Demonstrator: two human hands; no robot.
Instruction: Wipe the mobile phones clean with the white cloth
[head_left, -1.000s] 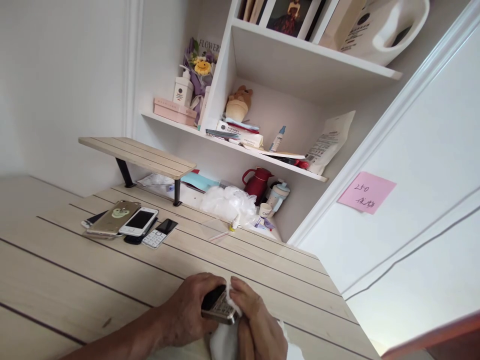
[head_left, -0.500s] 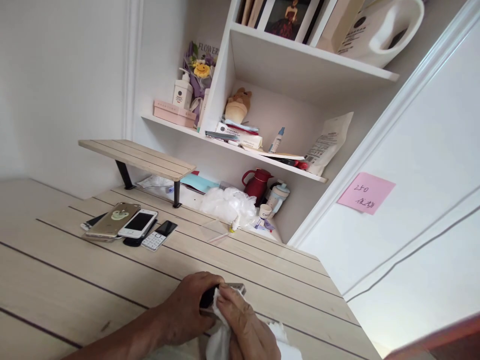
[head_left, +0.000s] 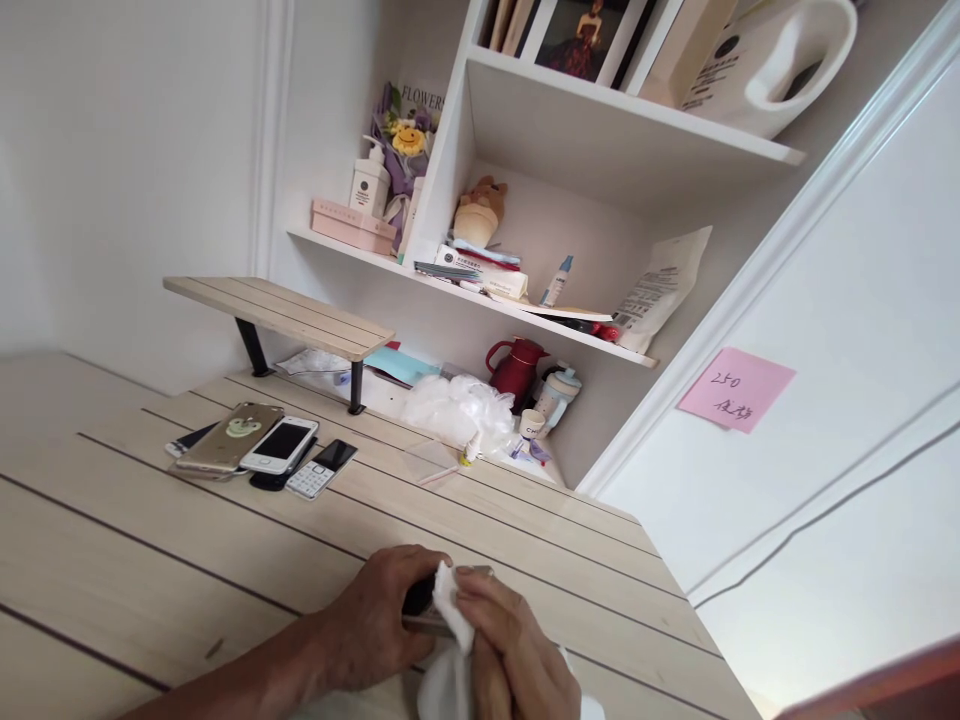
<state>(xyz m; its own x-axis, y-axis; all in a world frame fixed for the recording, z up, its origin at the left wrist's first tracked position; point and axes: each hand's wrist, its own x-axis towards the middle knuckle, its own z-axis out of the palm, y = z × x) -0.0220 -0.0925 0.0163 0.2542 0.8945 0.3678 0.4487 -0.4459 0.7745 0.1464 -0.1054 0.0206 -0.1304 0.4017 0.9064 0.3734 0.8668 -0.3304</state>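
Observation:
Near the table's front edge, my left hand (head_left: 375,625) is wrapped round a small phone-like device (head_left: 421,600) with a dark screen. My right hand (head_left: 517,640) pinches a white cloth (head_left: 452,605) and presses it on the device's right part. The cloth hangs below the fingers, and more white material shows beside and under my right hand. Much of the device is hidden by the fingers and the cloth.
Several phones (head_left: 281,445) lie at the table's left, below a small raised wooden stand (head_left: 281,315). A clear sheet (head_left: 431,460) and small bottle (head_left: 470,450) lie mid-table. Behind are white plastic (head_left: 457,410), a red jug (head_left: 516,370) and a cup (head_left: 531,424).
My right hand has shifted slightly to the right, and its fingers are bent differently. The cloth now stands up more between the two hands. My left hand keeps its hold.

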